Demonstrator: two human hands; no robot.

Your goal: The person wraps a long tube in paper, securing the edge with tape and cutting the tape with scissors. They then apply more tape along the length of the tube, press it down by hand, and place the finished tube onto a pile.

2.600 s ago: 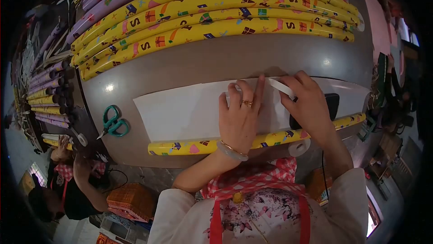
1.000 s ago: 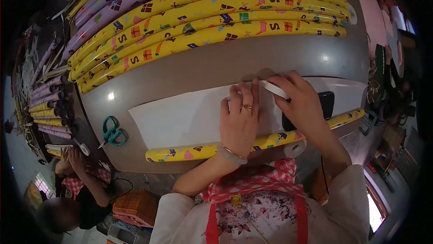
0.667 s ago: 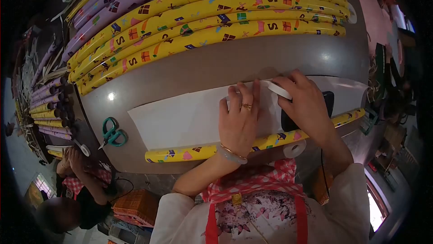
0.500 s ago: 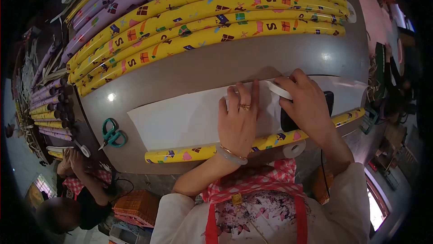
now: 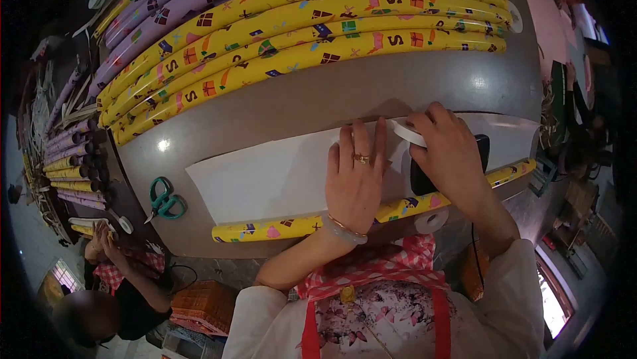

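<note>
A long sheet of wrapping paper point(image 5: 265, 166) lies white side up across the table, with its near side wound into a yellow printed roll point(image 5: 292, 227). My left hand point(image 5: 356, 180) rests flat on the sheet, its fingers stretched toward the far edge. Beside those fingertips, at the far edge, my right hand point(image 5: 444, 153) grips a roll of white tape point(image 5: 409, 133). A black phone-like object point(image 5: 483, 150) lies on the sheet, partly hidden under my right hand. Another white tape roll point(image 5: 432, 221) sits at the table's near edge.
Green-handled scissors point(image 5: 166, 200) lie on the table point(image 5: 312, 87) to the left. Several yellow rolls point(image 5: 298, 54) and purple rolls point(image 5: 192, 7) line the far side. At lower left, another person's hands point(image 5: 109, 246) are at a neighbouring table. An orange crate point(image 5: 202, 306) stands below.
My left hand has shifted slightly right and its fingers lie straighter on the paper. My right hand and the tape have barely moved.
</note>
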